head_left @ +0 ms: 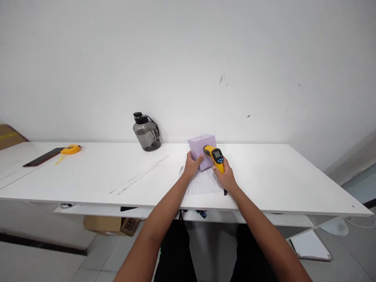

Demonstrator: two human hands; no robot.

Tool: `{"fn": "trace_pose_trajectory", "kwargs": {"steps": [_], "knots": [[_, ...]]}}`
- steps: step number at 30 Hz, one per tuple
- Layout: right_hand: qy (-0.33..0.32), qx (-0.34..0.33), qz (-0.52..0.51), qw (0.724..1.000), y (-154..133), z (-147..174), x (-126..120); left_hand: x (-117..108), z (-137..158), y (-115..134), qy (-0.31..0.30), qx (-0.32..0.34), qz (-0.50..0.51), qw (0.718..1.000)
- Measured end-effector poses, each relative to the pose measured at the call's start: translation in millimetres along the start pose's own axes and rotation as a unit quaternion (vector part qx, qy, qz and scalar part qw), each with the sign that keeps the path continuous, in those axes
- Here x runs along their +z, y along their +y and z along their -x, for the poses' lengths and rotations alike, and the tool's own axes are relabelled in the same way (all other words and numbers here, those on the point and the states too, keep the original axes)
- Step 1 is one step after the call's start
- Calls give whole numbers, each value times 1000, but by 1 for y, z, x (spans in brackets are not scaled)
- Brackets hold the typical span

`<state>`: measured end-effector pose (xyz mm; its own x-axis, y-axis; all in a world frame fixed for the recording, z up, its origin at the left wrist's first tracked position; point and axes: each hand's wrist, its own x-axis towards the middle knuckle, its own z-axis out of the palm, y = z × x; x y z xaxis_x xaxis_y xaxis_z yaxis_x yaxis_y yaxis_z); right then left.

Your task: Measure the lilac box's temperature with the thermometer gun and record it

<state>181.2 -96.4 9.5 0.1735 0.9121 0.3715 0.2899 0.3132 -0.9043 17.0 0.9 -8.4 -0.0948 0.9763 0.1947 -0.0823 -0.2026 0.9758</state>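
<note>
Head view: we face a white table, scuffed white wall behind.
Carton lettering: bold, below tabletop, partly legible.
Our left hand: closed on lilac box, over bubble wrap near front edge.
Our right hand: wrapped round infrared thermometer, nose at box.
Room: water bottle well left; table's right end well apart.

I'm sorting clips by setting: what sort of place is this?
Likely a workroom or office: a long white table, a tape measure lying on it, a cardboard box below.

Hands hold a lilac box and a yellow thermometer.
</note>
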Motion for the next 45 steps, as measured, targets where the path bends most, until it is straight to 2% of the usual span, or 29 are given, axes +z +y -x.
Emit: {"fn": "trace_pose_trajectory", "kwargs": {"steps": [19, 45], "knots": [[-18, 3, -14, 1000, 6, -1, 1, 1, 5, 9, -14, 0, -23, 1000], [-24, -16, -12, 1000, 4, -2, -2, -1, 5, 10, -17, -7, -27, 999]]}}
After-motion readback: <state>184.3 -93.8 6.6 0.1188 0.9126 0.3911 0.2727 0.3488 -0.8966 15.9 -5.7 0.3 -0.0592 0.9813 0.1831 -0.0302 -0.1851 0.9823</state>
